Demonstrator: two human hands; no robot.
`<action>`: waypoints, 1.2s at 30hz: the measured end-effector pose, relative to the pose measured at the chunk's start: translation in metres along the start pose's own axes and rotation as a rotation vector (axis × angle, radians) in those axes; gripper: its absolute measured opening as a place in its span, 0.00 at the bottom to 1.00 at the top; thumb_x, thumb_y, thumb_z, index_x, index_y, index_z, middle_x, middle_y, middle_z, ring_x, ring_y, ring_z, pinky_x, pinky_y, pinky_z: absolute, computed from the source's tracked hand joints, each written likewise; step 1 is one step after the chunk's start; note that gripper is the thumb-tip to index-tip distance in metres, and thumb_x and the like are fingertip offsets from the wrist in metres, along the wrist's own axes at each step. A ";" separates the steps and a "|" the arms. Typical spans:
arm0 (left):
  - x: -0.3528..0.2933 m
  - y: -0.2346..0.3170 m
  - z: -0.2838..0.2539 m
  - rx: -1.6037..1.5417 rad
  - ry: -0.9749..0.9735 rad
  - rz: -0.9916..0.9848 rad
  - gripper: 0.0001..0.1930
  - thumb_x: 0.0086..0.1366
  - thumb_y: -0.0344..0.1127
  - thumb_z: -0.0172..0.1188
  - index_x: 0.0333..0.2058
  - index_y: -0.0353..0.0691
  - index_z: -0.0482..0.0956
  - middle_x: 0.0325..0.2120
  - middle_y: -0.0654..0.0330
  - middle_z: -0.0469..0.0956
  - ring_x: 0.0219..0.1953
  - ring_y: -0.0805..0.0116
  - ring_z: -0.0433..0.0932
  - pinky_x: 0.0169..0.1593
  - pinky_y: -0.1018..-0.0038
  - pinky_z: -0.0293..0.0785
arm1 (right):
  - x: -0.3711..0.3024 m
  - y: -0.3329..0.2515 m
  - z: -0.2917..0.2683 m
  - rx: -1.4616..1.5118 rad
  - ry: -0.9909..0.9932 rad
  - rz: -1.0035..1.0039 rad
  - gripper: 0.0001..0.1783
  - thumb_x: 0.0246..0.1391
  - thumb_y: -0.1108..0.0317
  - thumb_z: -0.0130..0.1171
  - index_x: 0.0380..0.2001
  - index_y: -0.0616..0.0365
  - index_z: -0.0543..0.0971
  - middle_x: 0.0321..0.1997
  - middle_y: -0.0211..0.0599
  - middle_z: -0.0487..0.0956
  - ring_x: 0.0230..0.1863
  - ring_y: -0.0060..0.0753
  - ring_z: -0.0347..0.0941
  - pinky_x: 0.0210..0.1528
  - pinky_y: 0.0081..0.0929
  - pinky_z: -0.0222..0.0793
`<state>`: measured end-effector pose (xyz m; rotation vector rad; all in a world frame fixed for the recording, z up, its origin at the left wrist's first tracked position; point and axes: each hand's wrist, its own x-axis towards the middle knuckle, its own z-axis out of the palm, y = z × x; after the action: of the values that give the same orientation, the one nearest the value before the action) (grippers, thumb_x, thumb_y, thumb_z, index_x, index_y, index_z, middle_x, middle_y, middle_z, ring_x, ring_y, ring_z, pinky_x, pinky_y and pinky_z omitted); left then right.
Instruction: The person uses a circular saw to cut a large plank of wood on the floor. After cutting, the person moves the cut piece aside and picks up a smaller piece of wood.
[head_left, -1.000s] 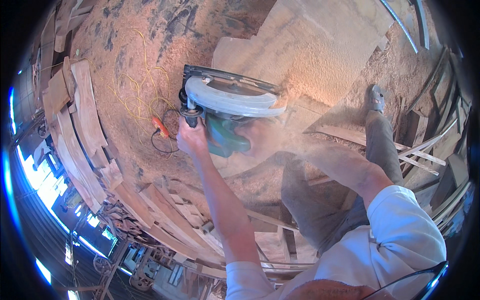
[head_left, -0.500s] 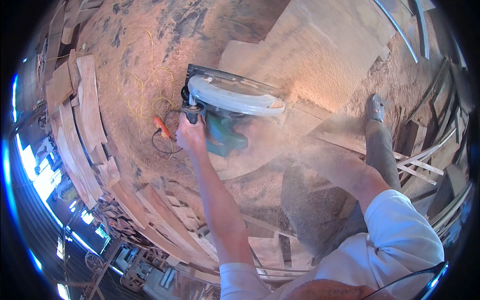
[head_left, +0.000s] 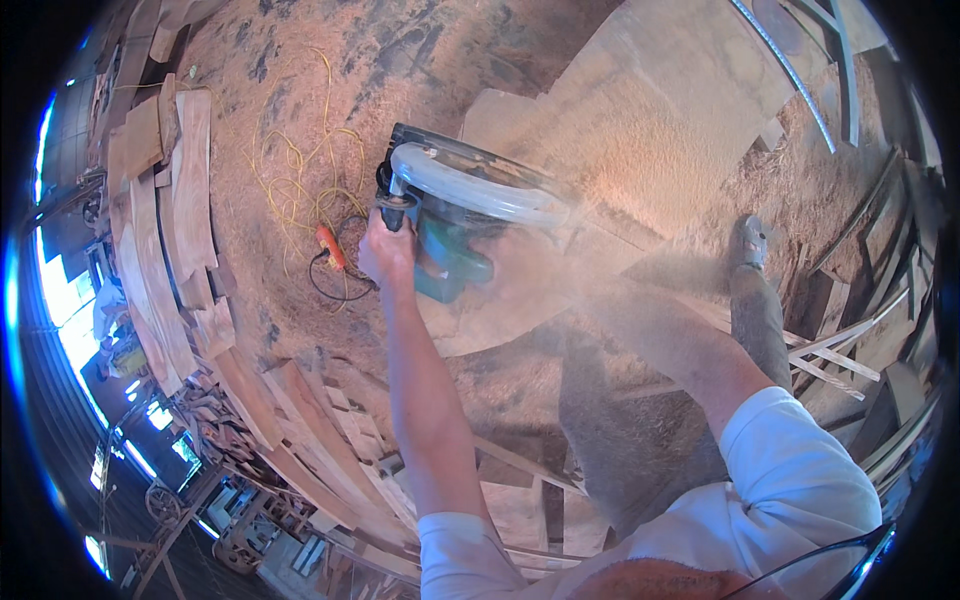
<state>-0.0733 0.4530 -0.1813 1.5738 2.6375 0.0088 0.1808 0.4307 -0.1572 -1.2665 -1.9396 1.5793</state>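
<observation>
A circular saw [head_left: 470, 185] with a green body and a pale curved blade guard rests on a large dust-covered wooden slab [head_left: 640, 110]. My left hand [head_left: 388, 248] is closed round the dark front handle at the saw's left end. At the right of the green body, my right hand [head_left: 520, 265] grips the saw, its fingers blurred by flying sawdust. The blade is hidden. Dust streams out at the guard's right end and veils my right wrist and forearm.
An orange cord connector [head_left: 329, 247] and tangled yellow cord [head_left: 300, 175] lie left of the saw. Stacked boards [head_left: 190, 190] line the left side. Offcuts and thin strips [head_left: 835, 345] lie at the right, near my foot [head_left: 750, 245]. Metal strips [head_left: 795, 80] rest at the far right.
The view has turned slightly. The saw and both hands hold nearly the same place on the slab. Dust over my right hand and wrist looks thicker.
</observation>
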 end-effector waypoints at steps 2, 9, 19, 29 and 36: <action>0.002 -0.003 0.001 0.018 0.018 -0.013 0.19 0.63 0.53 0.72 0.48 0.54 0.82 0.36 0.49 0.89 0.41 0.38 0.88 0.44 0.43 0.82 | 0.003 -0.002 -0.001 -0.013 -0.028 -0.005 0.28 0.51 0.49 0.72 0.54 0.47 0.88 0.39 0.52 0.89 0.45 0.57 0.87 0.52 0.53 0.81; 0.008 -0.006 -0.002 0.026 0.040 -0.003 0.17 0.63 0.51 0.73 0.46 0.54 0.83 0.35 0.49 0.89 0.40 0.38 0.88 0.43 0.42 0.82 | 0.012 0.009 0.010 -0.043 -0.023 -0.089 0.26 0.54 0.48 0.70 0.51 0.49 0.88 0.39 0.53 0.88 0.44 0.58 0.87 0.51 0.54 0.81; 0.017 -0.007 -0.008 0.052 0.010 -0.021 0.18 0.63 0.53 0.72 0.49 0.56 0.84 0.39 0.50 0.89 0.43 0.38 0.87 0.45 0.42 0.82 | 0.019 -0.003 0.004 0.043 -0.024 -0.062 0.30 0.54 0.45 0.72 0.55 0.49 0.86 0.38 0.56 0.88 0.42 0.61 0.86 0.52 0.55 0.80; 0.020 -0.009 -0.011 0.005 0.016 0.020 0.19 0.64 0.52 0.72 0.50 0.53 0.84 0.39 0.49 0.89 0.43 0.39 0.87 0.45 0.43 0.81 | 0.022 -0.013 -0.015 -0.066 -0.171 -0.074 0.46 0.54 0.35 0.71 0.66 0.56 0.79 0.39 0.59 0.88 0.49 0.62 0.86 0.59 0.55 0.78; 0.020 -0.006 -0.014 -0.002 0.044 0.040 0.18 0.64 0.51 0.72 0.48 0.50 0.84 0.38 0.48 0.89 0.43 0.39 0.87 0.46 0.44 0.81 | 0.026 -0.009 -0.009 -0.022 -0.154 -0.087 0.52 0.49 0.28 0.72 0.65 0.57 0.80 0.37 0.59 0.88 0.50 0.61 0.86 0.61 0.56 0.77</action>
<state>-0.0894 0.4683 -0.1683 1.6443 2.6379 0.0489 0.1690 0.4574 -0.1528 -1.0815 -2.0797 1.6599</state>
